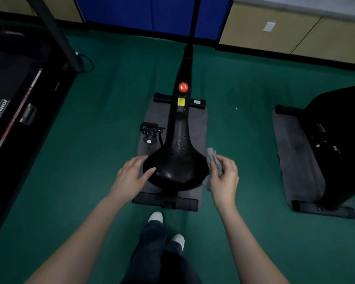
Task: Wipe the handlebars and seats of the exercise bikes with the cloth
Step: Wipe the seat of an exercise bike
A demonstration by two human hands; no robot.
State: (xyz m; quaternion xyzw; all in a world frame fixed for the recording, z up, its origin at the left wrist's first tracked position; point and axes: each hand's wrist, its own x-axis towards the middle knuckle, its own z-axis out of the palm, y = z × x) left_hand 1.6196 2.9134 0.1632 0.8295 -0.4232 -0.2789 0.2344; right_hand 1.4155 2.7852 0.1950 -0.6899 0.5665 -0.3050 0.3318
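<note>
The black seat [177, 160] of an exercise bike is right below me, its narrow nose pointing away. My left hand [132, 177] rests on the seat's left rear edge, fingers straight and thumb lying on top. My right hand [223, 177] grips a crumpled grey cloth [213, 158] against the seat's right rear edge. The bike frame [182, 78] runs forward past a red knob [183, 87]. The handlebars are out of view.
The bike stands on a grey mat [199, 124] on green carpet. A second black bike [336, 144] on its own mat is at the right. A black treadmill [14, 103] fills the left. A blue panel [152, 11] and beige cabinets line the far wall.
</note>
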